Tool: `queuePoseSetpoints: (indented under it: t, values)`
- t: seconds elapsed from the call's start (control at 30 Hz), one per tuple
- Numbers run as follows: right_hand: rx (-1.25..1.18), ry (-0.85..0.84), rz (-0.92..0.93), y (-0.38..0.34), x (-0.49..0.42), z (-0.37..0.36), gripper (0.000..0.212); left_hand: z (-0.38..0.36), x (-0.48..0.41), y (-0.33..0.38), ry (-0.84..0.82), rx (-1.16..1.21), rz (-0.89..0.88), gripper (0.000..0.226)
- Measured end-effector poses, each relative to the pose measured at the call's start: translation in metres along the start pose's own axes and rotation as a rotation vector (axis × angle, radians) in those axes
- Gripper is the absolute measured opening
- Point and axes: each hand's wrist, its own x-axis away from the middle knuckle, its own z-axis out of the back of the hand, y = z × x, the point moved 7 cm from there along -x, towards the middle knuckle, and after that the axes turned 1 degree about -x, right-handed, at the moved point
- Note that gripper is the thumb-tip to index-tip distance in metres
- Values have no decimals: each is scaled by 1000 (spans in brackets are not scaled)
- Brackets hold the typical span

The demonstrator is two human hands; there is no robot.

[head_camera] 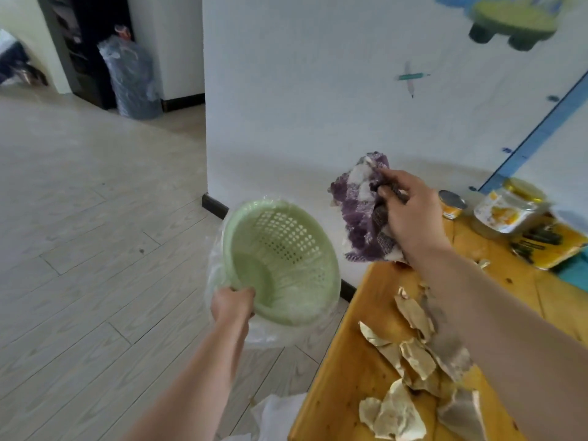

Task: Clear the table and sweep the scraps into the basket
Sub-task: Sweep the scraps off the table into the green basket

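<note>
My left hand grips the rim of a pale green perforated basket, tilted with its opening towards me and held in the air left of the table corner. A thin clear plastic film hangs around the basket's outside. My right hand clutches a purple and white checked cloth, lifted above the far left corner of the wooden table. Several pale, dry peel scraps lie in a loose pile on the table under my right forearm.
At the table's far right stand a small tin, a lidded jar and a yellow packet. A white wall runs behind the table. Pale wood-look floor stretches to the left. White plastic lies by the table's near left edge.
</note>
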Motion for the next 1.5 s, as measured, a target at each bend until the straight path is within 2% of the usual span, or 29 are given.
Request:
queuePoseSetpoints:
  t: [0.13,0.23,0.37,0.5,0.63,0.8,0.87,1.13,1.23,1.5]
  values:
    - [-20,150,-47,22,-10,60,32,-28,20,23,-34,44,-35,21]
    - [70,252,-43,39,-15,107,33,-46,29,31,-56,77,-46,21]
    - [221,281,-51,82,-19,158,37,-63,33,39,-78,63,-71,19]
    - [357,279,-189,150,-18,194,42,-73,36,42,-112,79,-74,15]
    - [468,196,-373,212,-9,202,41,-75,39,47,-114,97,-74,15]
    - [668,-21,-457,255,-3,176,46,-72,37,54,-146,92,-115,10]
    - [725,-99,-430,257,-5,166,52,-73,36,58,-158,84,-124,9]
    - [635,-320,-217,236,-34,114,52,-73,43,69,-199,14,-171,3]
    - [620,-425,-185,226,-48,88,52,-72,51,72,-226,-28,-187,9]
    - [560,-500,-63,209,-67,51,53,-68,62,69,-299,-47,-148,4]
